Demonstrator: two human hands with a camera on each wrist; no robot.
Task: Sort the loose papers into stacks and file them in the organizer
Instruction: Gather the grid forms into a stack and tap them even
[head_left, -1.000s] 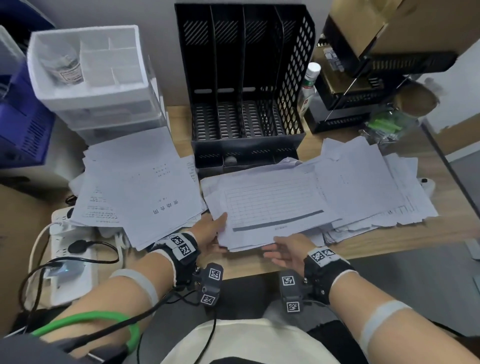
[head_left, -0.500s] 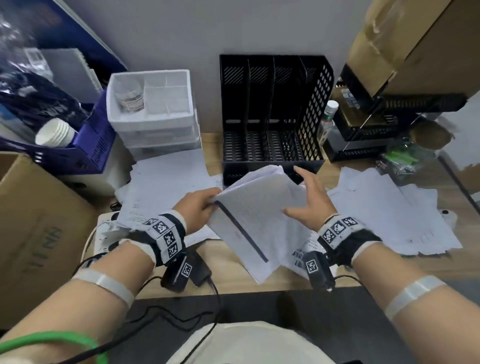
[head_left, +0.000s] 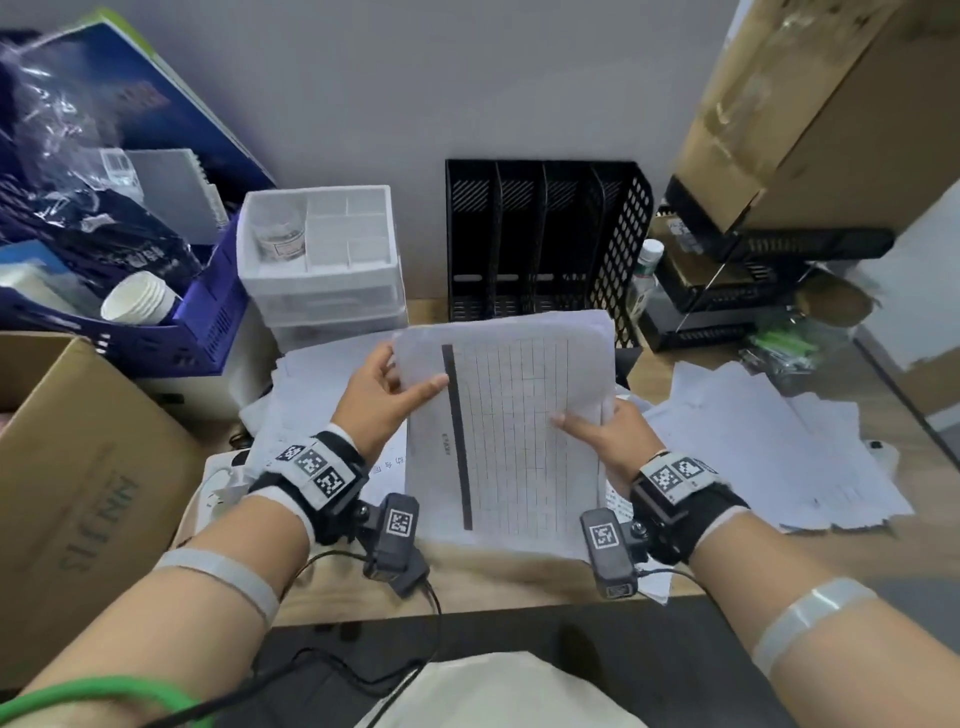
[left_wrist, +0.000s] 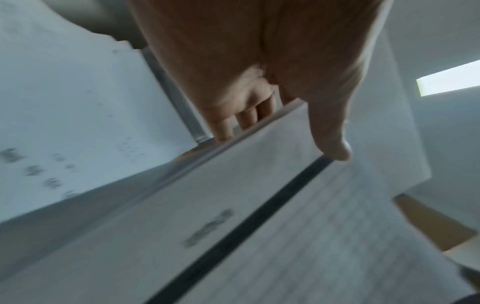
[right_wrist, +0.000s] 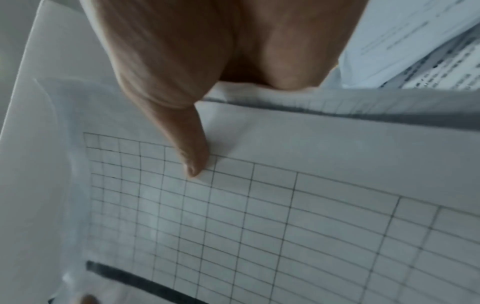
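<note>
I hold a stack of gridded papers (head_left: 514, 431) upright above the desk, its dark bar running down the left side. My left hand (head_left: 387, 389) grips the stack's upper left edge, thumb on the front (left_wrist: 335, 152) and fingers behind. My right hand (head_left: 597, 431) grips the right edge, thumb pressed on the grid (right_wrist: 194, 164). The black slotted organizer (head_left: 545, 244) stands against the wall just behind the stack, its slots holding nothing. More loose papers lie on the left (head_left: 311, 384) and on the right (head_left: 769, 447) of the desk.
A white drawer unit (head_left: 322, 260) stands left of the organizer, with a blue crate (head_left: 208, 322) and a cardboard box (head_left: 78, 467) further left. Black trays, a bottle (head_left: 644, 275) and another cardboard box (head_left: 831, 104) crowd the right. The wooden desk edge (head_left: 493, 577) runs below the stack.
The stack, flat on the desk a second ago, has been lifted by both hands and turned upright. It now faces me squarely in front of the organizer.
</note>
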